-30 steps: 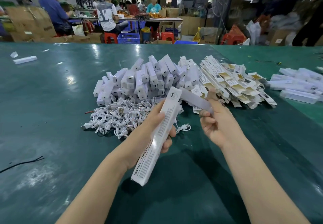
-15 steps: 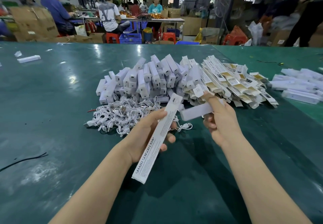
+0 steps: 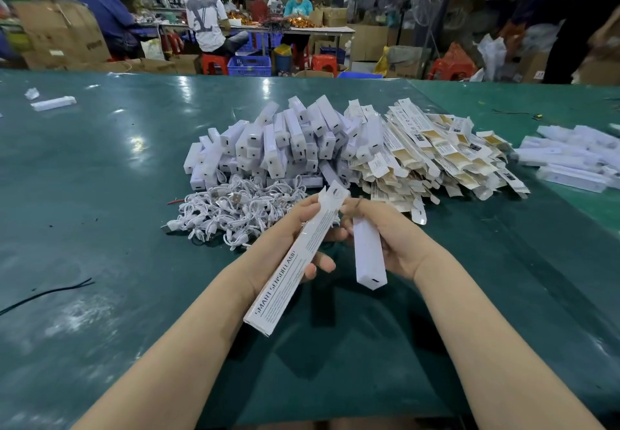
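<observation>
My left hand (image 3: 285, 238) grips a long white carton (image 3: 295, 262) printed "SMART SENSOR LAMP", held slanted with its open flap end up and away from me. My right hand (image 3: 396, 238) holds a white lamp bar (image 3: 367, 255) almost upright, its port end pointing down toward me and its top end close beside the carton's open mouth. Both are held above the green table (image 3: 100, 194).
Behind my hands lie a heap of white lamp bars (image 3: 285, 141), a tangle of white cables (image 3: 231, 208), flat unfolded cartons (image 3: 436, 154) and packed white boxes (image 3: 570, 161) at far right. A black wire (image 3: 47, 293) lies left. People work at tables beyond.
My right hand has swung the lamp bar from lying crosswise to nearly upright and brought its top end next to the carton's open end. The carton stays in my left hand.
</observation>
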Demonstrator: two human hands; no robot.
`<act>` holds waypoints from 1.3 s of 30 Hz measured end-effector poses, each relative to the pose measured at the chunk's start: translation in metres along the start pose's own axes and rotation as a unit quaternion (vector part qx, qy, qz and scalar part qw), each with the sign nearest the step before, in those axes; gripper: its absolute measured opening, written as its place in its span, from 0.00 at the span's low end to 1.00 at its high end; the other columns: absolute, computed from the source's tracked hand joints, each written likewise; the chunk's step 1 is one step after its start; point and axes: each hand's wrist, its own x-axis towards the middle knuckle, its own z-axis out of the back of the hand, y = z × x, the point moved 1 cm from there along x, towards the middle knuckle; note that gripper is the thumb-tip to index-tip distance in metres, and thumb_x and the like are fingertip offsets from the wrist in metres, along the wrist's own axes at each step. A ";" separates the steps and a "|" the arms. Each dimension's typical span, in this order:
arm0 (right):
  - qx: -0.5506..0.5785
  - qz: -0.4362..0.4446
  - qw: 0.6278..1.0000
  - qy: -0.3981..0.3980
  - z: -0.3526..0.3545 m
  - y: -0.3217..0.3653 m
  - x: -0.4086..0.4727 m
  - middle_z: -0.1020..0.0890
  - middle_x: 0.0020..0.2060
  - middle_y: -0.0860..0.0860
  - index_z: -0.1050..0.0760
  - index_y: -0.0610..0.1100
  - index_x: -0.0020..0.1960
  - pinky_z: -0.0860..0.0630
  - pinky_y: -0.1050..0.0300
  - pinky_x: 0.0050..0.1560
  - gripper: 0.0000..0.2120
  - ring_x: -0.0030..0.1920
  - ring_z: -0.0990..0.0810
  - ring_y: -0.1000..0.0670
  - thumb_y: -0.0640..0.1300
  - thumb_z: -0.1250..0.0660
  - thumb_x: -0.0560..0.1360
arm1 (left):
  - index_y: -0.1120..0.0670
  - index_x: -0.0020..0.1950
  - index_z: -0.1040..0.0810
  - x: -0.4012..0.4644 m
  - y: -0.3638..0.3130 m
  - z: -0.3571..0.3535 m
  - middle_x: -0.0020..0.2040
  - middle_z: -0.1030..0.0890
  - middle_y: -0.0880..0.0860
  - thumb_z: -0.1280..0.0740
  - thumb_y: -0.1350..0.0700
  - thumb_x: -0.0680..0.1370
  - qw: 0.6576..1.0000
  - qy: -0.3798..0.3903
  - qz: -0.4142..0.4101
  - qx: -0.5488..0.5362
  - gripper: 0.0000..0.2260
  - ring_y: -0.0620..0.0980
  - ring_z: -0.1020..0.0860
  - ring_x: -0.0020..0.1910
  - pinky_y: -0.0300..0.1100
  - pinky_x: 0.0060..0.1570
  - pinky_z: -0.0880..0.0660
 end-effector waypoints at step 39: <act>0.051 0.349 0.909 -0.222 0.020 0.025 -0.020 0.27 0.26 0.57 0.20 0.54 0.51 0.37 0.65 0.20 0.12 0.23 0.35 0.56 0.55 0.29 0.70 | 0.52 0.69 0.23 -0.027 -0.008 -0.022 0.54 0.18 0.48 0.25 0.63 0.69 0.559 -0.210 -0.316 0.737 0.28 0.52 0.20 0.45 0.46 0.34 0.21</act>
